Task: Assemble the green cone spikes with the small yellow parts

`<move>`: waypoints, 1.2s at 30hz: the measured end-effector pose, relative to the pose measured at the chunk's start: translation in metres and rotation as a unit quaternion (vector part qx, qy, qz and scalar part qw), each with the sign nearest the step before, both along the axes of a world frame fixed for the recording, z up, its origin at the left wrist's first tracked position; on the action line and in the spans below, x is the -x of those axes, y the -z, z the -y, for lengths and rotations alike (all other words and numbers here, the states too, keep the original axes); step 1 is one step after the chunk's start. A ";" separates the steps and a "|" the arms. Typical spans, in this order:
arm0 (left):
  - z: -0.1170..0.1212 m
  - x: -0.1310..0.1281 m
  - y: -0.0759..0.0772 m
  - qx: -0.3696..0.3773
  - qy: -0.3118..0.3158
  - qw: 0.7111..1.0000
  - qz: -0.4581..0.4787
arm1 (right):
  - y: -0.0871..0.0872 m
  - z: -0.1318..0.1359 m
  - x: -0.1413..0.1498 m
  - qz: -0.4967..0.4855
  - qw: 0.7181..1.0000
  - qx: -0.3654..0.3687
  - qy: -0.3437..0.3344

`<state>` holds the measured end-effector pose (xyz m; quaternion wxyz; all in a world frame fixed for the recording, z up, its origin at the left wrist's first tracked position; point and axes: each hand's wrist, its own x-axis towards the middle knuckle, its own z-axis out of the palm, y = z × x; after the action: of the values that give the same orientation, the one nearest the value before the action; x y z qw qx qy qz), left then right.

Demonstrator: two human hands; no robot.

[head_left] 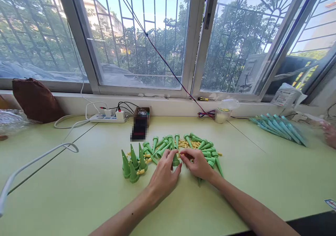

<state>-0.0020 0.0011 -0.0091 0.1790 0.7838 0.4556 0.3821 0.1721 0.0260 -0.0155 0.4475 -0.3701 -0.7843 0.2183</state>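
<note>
My left hand (166,169) is closed around a green plastic watering spike (175,162), its wide cap end low and its cone pointing up. Beside it, my right hand (195,162) pinches a small yellow plastic piece (181,155) against the spike's side; the fingers partly hide it. Left of my hands, several green spikes with yellow pieces (133,162) stand upright on their caps. Loose green spikes (207,145) lie in an arc behind and to the right of my hands. Among them is a pile of small yellow pieces (185,144).
The pale green table (78,194) runs up to the window sill. At the back are a power strip (107,118), a small box (144,113) and a jar (222,115). Blue-green packets (280,127) lie at right. A white cable (34,159) loops over the left side.
</note>
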 end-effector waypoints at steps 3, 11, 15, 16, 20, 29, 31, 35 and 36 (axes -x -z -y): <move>0.001 0.000 0.000 0.010 0.009 1.000 0.002 | 0.002 -0.002 -0.001 -0.001 1.000 0.005 0.009; -0.001 -0.001 0.002 0.025 0.013 0.999 0.018 | 0.001 -0.002 -0.001 0.006 1.000 0.007 0.002; -0.002 -0.001 0.002 0.026 0.009 0.999 0.015 | -0.001 -0.001 0.000 0.010 1.000 -0.001 -0.003; -0.002 0.000 0.002 0.025 0.009 1.000 0.012 | -0.002 -0.001 0.001 0.012 1.000 -0.003 -0.004; -0.004 0.002 0.002 0.023 0.021 0.999 0.014 | -0.001 -0.002 0.003 0.007 1.000 -0.004 -0.006; -0.009 0.004 0.000 0.007 0.021 0.999 0.028 | 0.000 -0.005 0.006 -0.010 1.000 -0.013 -0.008; -0.008 0.004 0.000 0.010 0.020 0.999 0.029 | 0.000 -0.005 0.006 -0.004 1.000 -0.009 -0.008; -0.007 0.004 -0.001 0.021 0.026 0.999 0.023 | -0.001 -0.007 0.005 0.020 1.000 -0.010 -0.005; -0.006 0.004 -0.001 0.023 0.027 0.999 0.021 | -0.001 -0.007 0.004 0.024 1.000 -0.012 -0.005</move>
<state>-0.0064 0.0074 -0.0081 0.2166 0.7833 0.4388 0.3834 0.1680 0.0329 -0.0141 0.4320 -0.3661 -0.7991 0.2020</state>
